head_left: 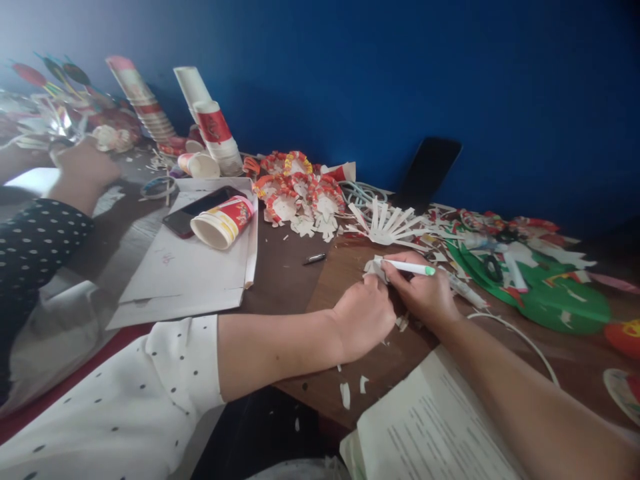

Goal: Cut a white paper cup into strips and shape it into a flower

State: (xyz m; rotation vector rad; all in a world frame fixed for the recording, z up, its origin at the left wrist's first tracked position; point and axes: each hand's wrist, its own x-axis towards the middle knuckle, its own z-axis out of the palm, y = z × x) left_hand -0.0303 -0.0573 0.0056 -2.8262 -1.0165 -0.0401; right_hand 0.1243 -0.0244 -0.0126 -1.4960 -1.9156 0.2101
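My right hand (425, 293) is closed around a white marker with a green end (407, 267), its tip side pointing left. At that tip sits a small white paper piece (375, 268). My left hand (365, 313) is curled at the lower edge of this paper and grips it, with most of its fingertips hidden behind the fist. A small dark pen cap (315, 258) lies on the brown table (285, 280) left of both hands. Just beyond them spreads a paper cup cut into white strips (383, 227).
Stacked paper cups (217, 137) lean by the blue wall. A cup (223, 223) and phone rest on a white folder (185, 267). Red-and-white paper flowers (297, 193), green discs (565, 300), a phone (430, 170) and printed sheets (435, 427) surround me. A co-worker's hand (87, 167) is left.
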